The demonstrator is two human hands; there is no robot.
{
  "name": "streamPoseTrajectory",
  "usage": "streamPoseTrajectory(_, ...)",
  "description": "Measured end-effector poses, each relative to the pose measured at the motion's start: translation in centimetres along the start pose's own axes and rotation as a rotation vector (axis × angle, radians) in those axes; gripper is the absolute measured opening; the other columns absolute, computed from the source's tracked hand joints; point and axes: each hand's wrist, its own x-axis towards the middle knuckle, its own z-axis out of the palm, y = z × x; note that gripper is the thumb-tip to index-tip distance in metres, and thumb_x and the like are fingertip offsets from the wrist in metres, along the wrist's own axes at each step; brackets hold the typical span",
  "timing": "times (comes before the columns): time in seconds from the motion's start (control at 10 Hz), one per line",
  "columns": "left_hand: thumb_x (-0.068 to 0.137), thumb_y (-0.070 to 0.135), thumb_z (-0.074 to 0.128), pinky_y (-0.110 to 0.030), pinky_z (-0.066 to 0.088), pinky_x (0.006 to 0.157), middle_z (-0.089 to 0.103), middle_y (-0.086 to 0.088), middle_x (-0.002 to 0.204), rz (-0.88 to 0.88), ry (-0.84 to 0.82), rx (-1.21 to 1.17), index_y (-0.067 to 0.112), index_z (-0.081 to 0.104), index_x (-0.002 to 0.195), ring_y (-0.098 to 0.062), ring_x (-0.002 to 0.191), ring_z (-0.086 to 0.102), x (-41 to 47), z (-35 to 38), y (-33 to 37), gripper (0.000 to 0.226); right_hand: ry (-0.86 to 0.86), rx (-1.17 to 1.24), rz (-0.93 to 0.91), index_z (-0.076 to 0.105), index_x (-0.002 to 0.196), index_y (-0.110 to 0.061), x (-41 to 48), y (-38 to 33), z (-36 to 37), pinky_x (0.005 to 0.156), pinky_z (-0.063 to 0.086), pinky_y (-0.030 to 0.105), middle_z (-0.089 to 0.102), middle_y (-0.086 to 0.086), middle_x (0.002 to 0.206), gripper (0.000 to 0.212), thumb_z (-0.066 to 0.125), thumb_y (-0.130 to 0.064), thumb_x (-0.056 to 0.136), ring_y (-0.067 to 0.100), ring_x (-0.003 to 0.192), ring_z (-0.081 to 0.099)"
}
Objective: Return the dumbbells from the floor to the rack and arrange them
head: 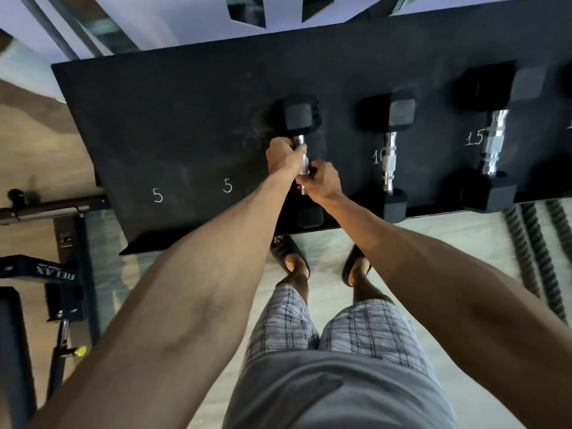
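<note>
At the middle of the frame, a small dumbbell [299,117] lies front to back on the black rack [173,119], its far head toward the wall and its near head mostly hidden under the wrists. Both hands work its chrome handle [302,159]. The left hand [283,157] has its grip wrapped round the far part of the bar, and the right hand [322,181] pinches the near part with curled fingers. Whether the weight rests fully on the rack or is a touch lifted is hard to say from above; it probably sits.

The step looks like squaring it up in its place. A chalked five [227,185] stands just left of it. To the right, a ten-marked dumbbell [388,162] and a fifteen-marked dumbbell [495,140] lie parallel. To do this well, keep both grips firm and slide rather than drop. Set the bar parallel to its neighbours with the near heads in one line, and check which marked place it belongs to before letting go.
</note>
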Motion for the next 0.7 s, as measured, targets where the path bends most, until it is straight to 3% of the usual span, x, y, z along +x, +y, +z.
streamPoseTrajectory(0.2, 0.089, 0.021, 0.068, -0.033, 0.056, 0.085, 0.073, -0.012, 0.100, 0.016, -0.014, 0.014, 0.004, 0.073, 0.096, -0.024, 0.091, 0.070, 0.0, 0.0, -0.6, 0.019, -0.021, -0.071, -0.032, 0.065, 0.109, -0.005, -0.1, 0.5, 0.1, 0.079, 0.057, 0.035, 0.074, 0.012, 0.099, 0.027, 0.070, -0.021, 0.088, 0.025, 0.086, 0.072)
streamPoseTrajectory(0.5, 0.092, 0.024, 0.064, -0.033, 0.054, 0.085, 0.071, -0.012, 0.107, -0.016, -0.036, 0.111, 0.006, 0.071, 0.104, -0.027, 0.099, 0.068, -1.8, -0.1, -0.9, 0.023, -0.075, -0.204, -0.066, 0.063, 0.116, -0.004, -1.8, 0.7, -0.5, 0.078, 0.051, 0.031, 0.071, 0.013, 0.106, 0.030, 0.065, -0.023, 0.092, 0.019, 0.086, 0.064)
streamPoseTrajectory(0.6, 0.095, 0.028, 0.057, -0.036, 0.049, 0.073, 0.070, -0.010, 0.105, 0.024, -0.046, 0.332, 0.007, 0.068, 0.099, -0.029, 0.094, 0.066, -3.2, -2.0, 0.7, 0.024, -0.088, -0.336, -0.114, 0.054, 0.128, -0.007, -2.9, -0.8, -3.6, 0.078, 0.048, 0.030, 0.068, 0.012, 0.112, 0.037, 0.056, -0.025, 0.096, 0.026, 0.101, 0.065)
streamPoseTrajectory(0.7, 0.096, 0.029, 0.053, -0.038, 0.051, 0.076, 0.068, -0.008, 0.104, 0.091, 0.007, 0.416, 0.011, 0.067, 0.100, -0.030, 0.094, 0.065, -4.8, -4.0, 2.7, 0.023, -0.052, -0.425, -0.169, 0.056, 0.125, -0.010, -3.5, -2.0, -6.6, 0.086, 0.054, 0.037, 0.068, 0.013, 0.112, 0.033, 0.053, -0.026, 0.096, 0.030, 0.104, 0.065)
